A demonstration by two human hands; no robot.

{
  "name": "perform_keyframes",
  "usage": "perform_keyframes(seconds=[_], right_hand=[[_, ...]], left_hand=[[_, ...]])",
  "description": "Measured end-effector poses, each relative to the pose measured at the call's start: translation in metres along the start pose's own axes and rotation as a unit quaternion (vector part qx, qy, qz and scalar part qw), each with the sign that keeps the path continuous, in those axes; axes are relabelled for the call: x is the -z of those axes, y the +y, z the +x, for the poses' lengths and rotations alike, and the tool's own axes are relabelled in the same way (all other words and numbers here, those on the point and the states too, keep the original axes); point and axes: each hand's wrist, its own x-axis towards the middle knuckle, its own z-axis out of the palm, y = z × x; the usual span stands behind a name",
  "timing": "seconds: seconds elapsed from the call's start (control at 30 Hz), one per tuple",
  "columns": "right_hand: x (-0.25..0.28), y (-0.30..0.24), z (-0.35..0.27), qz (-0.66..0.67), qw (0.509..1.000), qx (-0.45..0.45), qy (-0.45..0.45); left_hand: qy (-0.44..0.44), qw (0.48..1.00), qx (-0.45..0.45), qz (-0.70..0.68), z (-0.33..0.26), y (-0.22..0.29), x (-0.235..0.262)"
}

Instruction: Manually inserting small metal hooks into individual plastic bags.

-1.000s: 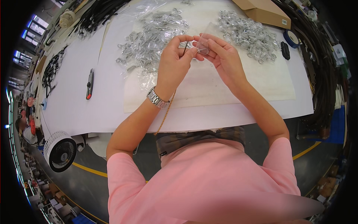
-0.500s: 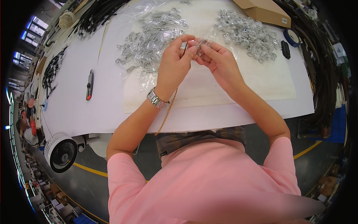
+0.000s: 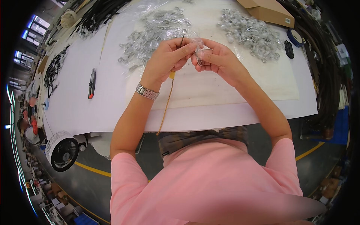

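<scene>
My left hand is closed round a thin dark pointed tool, whose tip sticks up past the fingers. A yellow piece and a yellow-brown cord hang below that hand; how they join the tool is hidden. Between both hands is a small clear plastic bag, pinched by my right hand. A small shiny metal clasp shows at the right fingers, but its exact shape is partly covered. Behind the hands lies a heap of bagged metal clasps.
Another heap of bagged metal pieces lies at the back right, near a cardboard box, a blue-edged tape roll and a black object. A box cutter rests at left. A fan stands at the near left edge.
My left hand has shifted left and slightly down, and the tool's tip and the yellow piece now show. The bag has been turned, with the metal clasp lower at my right fingers.
</scene>
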Motion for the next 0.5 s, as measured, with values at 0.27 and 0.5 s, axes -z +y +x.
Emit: perform_keyframes(seconds=[0.27, 0.5], right_hand=[[-0.004, 0.002, -0.002, -0.221, 0.973, 0.002, 0.066], [-0.017, 0.005, -0.013, -0.493, 0.857, 0.087, 0.124]], left_hand=[[0.106, 0.972, -0.109, 0.181, 0.002, -0.014, -0.015], [0.102, 0.989, -0.053, 0.096, -0.006, -0.01, -0.018]])
